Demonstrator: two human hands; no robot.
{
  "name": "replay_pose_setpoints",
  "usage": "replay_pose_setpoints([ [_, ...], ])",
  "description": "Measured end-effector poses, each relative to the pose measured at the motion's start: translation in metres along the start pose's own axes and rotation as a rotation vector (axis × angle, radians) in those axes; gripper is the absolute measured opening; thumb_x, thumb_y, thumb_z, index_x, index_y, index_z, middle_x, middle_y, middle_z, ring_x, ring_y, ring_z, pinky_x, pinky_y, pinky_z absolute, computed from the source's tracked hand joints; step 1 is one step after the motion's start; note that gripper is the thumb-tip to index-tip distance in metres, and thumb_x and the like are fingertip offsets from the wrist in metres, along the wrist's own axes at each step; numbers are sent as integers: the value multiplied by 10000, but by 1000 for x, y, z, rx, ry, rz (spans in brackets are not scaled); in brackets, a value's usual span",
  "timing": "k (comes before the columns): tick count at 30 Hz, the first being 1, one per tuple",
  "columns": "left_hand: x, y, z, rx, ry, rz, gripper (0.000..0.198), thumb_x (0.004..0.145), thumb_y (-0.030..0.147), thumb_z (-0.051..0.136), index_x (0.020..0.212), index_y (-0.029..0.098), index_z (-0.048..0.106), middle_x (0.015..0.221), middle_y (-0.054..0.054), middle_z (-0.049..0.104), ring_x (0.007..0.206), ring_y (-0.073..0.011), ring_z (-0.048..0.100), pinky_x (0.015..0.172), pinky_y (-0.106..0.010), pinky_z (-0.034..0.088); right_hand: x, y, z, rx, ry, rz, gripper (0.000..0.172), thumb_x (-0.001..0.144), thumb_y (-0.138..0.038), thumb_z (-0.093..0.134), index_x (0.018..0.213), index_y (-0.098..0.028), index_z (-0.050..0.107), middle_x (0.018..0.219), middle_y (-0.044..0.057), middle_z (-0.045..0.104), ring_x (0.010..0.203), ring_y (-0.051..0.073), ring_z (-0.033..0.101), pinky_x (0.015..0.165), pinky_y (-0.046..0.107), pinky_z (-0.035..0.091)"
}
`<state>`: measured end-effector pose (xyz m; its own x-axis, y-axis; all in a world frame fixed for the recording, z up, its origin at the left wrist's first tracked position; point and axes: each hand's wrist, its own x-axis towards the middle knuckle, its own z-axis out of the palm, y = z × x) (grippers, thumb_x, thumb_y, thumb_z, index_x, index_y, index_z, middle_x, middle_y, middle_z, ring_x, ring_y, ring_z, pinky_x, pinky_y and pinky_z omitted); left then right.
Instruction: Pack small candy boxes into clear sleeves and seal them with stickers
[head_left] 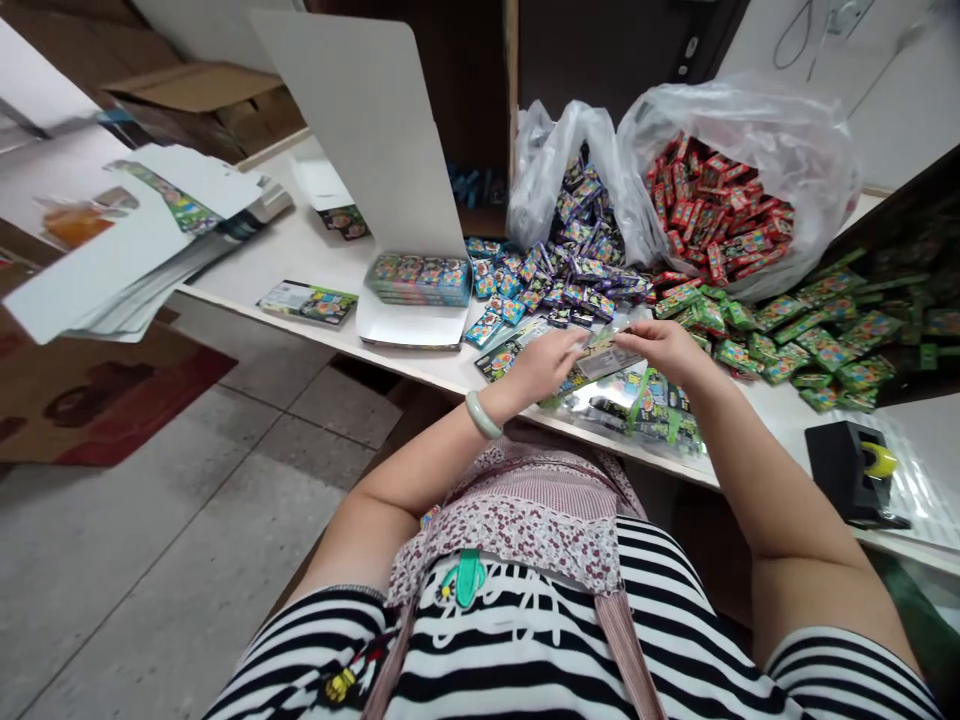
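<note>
I see two clear bags (536, 205) (829, 165) and one tape holder (834, 465) on the counter (244, 265). Two hands (551, 358) (661, 345) reach forward, pinching one packet (606, 361).

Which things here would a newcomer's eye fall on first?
Most likely the red packets heaped in a clear plastic bag at the back right, with purple packets to its left. Near the front edge, the left hand and right hand hold a flat packet. To their left, a white box stands with its tall lid raised.
</note>
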<state>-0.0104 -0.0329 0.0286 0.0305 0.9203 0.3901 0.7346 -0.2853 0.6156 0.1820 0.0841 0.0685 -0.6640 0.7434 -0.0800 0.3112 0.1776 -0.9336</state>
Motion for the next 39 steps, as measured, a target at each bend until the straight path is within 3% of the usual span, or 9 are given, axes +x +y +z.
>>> replay_pose_setpoints([
  [3,-9,1,0,207,8,38,481,960,234,535,1429,131,512,1437,-184,593,1362,-311,540,1172,-505,418,5,5,7,178,-8,8,447,562,-617,834,753,-218,770,773,25,745,769,196,649,798,348,505],
  [5,-10,-3,1,219,-4,37,477,975,207,484,1446,130,497,1370,-186,641,1269,-299,617,1101,-489,487,6,4,10,217,-29,-29,430,587,-597,839,787,-221,783,869,43,768,876,215,676,882,369,511],
  [10,-10,-22,6,5,86,-18,336,1002,228,476,1284,180,651,1207,-131,743,1088,-245,719,961,-402,576,-2,3,22,-29,170,-257,312,772,-521,721,824,-217,766,933,59,752,948,239,676,944,413,502],
  [14,-15,-29,12,-156,110,-80,267,988,192,512,1148,175,724,1129,-100,777,1024,-215,744,936,-366,587,-11,13,36,-78,338,-312,185,824,-414,669,839,-231,686,872,41,700,869,210,667,869,395,528],
  [18,-21,-29,15,-254,183,-139,241,979,196,539,1109,178,742,1102,-79,787,1005,-190,748,919,-332,596,-9,19,38,95,357,-164,365,680,-430,798,886,-243,562,898,17,681,771,185,672,715,341,540],
  [22,-18,-34,10,-215,264,-128,249,986,212,531,1116,181,741,1135,-85,780,1047,-195,739,957,-349,587,-1,12,29,35,186,-114,357,670,-481,803,843,-220,632,813,11,691,719,172,644,690,327,515],
  [26,-13,-32,2,-63,105,0,298,1015,229,475,1206,161,694,1166,-119,763,1064,-220,732,950,-381,583,7,5,28,-22,-63,-21,341,674,-534,769,713,-199,714,662,-4,668,622,152,567,617,305,460],
  [33,-19,-1,-8,261,-105,5,528,1021,271,472,1481,20,412,1392,-288,585,1279,-350,604,1056,-498,508,16,4,34,253,-90,97,391,556,-537,847,749,-209,758,730,5,727,665,156,606,686,315,501],
  [39,-18,-10,-8,45,-30,-137,370,981,186,479,1326,148,609,1200,-161,727,1068,-279,699,948,-431,551,23,-3,46,104,1,-42,399,659,-591,749,722,-201,691,739,30,682,758,207,624,785,395,523],
])
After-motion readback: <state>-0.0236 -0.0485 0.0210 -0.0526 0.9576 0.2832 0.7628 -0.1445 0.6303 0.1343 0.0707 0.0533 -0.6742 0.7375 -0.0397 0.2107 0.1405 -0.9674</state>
